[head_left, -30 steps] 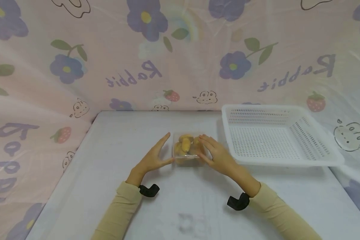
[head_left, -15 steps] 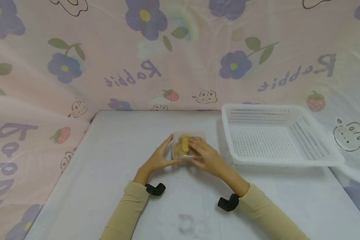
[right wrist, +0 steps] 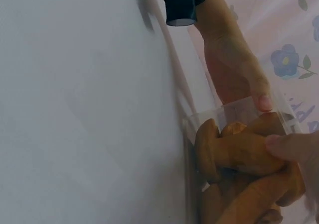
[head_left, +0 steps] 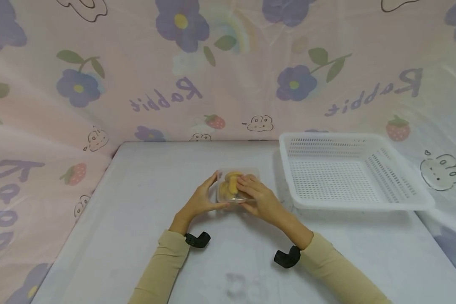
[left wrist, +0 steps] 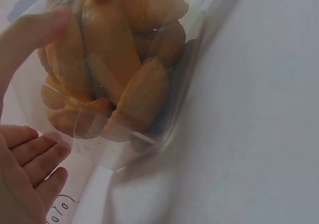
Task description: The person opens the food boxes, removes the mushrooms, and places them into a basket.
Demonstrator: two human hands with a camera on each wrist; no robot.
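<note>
One clear, thin plastic box [head_left: 235, 185] sits mid-table, packed with glossy golden-brown pastry pieces [left wrist: 117, 79], curved like little croissants; maybe five or six, hard to count through the glare. Left hand [head_left: 199, 200] cups its 9 o'clock side, thumb along the near edge. Right hand [head_left: 260, 198] lies over the lid, fingers curled on it. One white perforated plastic basket [head_left: 349, 173] sits at 3 o'clock.

From the head view I get soft, even light, bright and slightly washed out, with faint shadows under the basket [head_left: 349, 173] and forearms. Straight edges bow towards the frame borders. Both wrist views are dimmer and greyish; the clear box [left wrist: 124, 79] sits close and soft, its plastic catching dull glare.
</note>
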